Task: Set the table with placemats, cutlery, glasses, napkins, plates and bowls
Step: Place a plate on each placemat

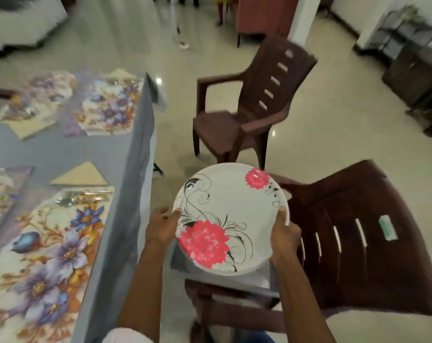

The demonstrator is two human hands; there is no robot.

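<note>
A white plate (231, 214) with red flowers and black swirls is held above a brown chair seat. My left hand (161, 225) grips its left rim, thumb on top. My right hand (283, 232) grips the right rim. To the left stands the table (61, 152) under a grey cloth. A floral placemat (49, 243) lies on its near part with cutlery (78, 198) at its far end and a folded beige napkin (80, 175) beyond. Another floral placemat (108, 107) lies farther back.
A brown plastic chair (249, 107) stands on the tiled floor beyond the plate. A second brown chair (353, 238) is at my right, its back toward me. Under the plate a grey cloth (185, 261) lies on that seat. Dark furniture (415, 78) stands far right.
</note>
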